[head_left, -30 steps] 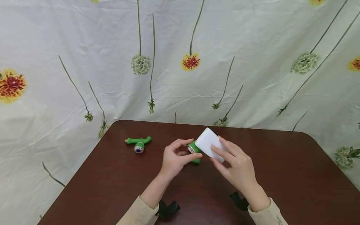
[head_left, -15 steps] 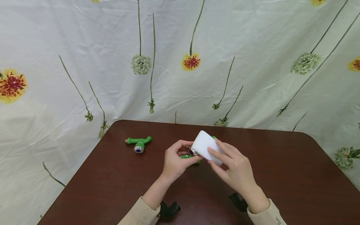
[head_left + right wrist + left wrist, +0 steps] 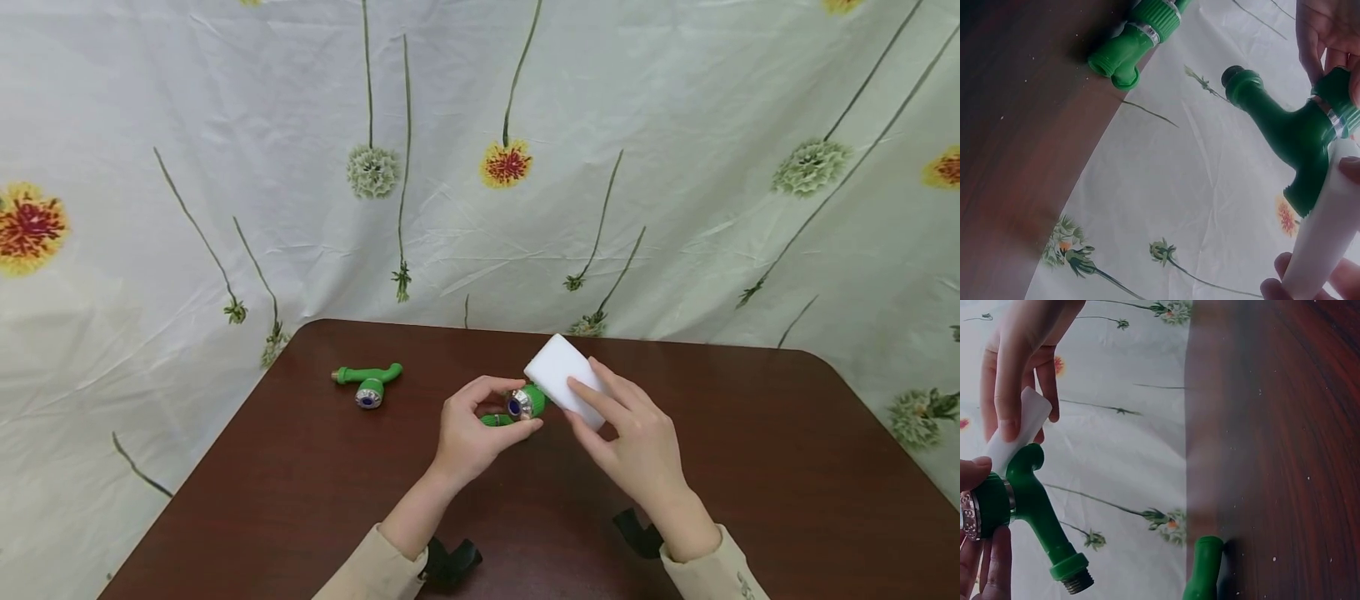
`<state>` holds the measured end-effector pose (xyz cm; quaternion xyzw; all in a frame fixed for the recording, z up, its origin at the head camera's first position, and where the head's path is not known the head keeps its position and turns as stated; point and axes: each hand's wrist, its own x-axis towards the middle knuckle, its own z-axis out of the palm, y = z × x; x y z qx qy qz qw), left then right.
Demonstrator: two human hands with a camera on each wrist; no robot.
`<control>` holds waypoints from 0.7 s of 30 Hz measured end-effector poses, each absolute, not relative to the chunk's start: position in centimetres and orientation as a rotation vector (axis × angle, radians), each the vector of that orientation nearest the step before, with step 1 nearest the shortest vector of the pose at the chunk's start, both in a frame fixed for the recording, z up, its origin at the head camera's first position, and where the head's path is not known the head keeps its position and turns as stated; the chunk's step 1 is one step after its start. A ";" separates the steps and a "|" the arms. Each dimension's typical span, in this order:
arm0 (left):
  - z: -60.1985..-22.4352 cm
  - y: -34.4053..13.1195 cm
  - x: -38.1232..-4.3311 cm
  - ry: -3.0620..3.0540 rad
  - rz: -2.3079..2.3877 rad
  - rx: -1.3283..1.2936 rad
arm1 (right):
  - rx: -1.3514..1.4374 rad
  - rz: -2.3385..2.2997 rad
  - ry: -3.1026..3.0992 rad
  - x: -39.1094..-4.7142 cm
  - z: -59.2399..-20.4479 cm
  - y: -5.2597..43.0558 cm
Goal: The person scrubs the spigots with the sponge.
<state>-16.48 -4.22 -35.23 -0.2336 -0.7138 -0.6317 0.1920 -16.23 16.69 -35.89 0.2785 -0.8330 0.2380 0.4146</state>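
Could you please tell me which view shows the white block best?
The head view, because the white block shows its broad face, though the right hand covers part. The left wrist view shows it narrowly, partly behind that hand and the green tap; the right wrist view shows a narrow side, cut by the frame.

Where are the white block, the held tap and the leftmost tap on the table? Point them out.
White block (image 3: 557, 373): head view, broad face.
Held tap (image 3: 1297, 133): right wrist view, green body.
Leftmost tap (image 3: 371, 377): head view, green pipe.
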 end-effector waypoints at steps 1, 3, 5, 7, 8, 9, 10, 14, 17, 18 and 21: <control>-34.8 -4.3 -16.3 -2.005 -1.771 -0.652 | 0.691 0.598 -2.102 -16.2 -35.9 16.7; -34.2 -4.4 -15.9 -1.998 -1.759 -0.651 | 0.675 0.601 -2.111 -16.3 -35.9 16.8; -34.0 -4.4 -15.9 -1.995 -1.757 -0.638 | 0.664 0.602 -2.117 -16.3 -35.9 16.8; -33.9 -4.5 -15.8 -1.994 -1.752 -0.623 | 0.666 0.606 -2.120 -16.3 -35.8 16.8; -33.8 -4.5 -15.8 -1.993 -1.751 -0.617 | 0.670 0.608 -2.122 -16.3 -35.8 16.8; -33.8 -4.5 -15.8 -1.995 -1.760 -0.606 | 0.674 0.607 -2.126 -16.3 -35.8 16.8; -33.8 -4.5 -15.8 -2.000 -1.768 -0.598 | 0.680 0.609 -2.128 -16.3 -35.8 16.7; -33.9 -4.4 -15.8 -2.024 -1.801 -0.564 | 0.703 0.611 -2.123 -16.1 -35.8 16.5; -33.9 -4.3 -15.7 -2.040 -1.825 -0.545 | 0.707 0.614 -2.113 -16.1 -35.9 16.4; -33.9 -4.3 -15.7 -2.046 -1.831 -0.540 | 0.708 0.617 -2.110 -16.1 -35.9 16.3; -33.8 -4.2 -15.6 -2.057 -1.849 -0.543 | 0.705 0.619 -2.110 -16.1 -35.9 16.4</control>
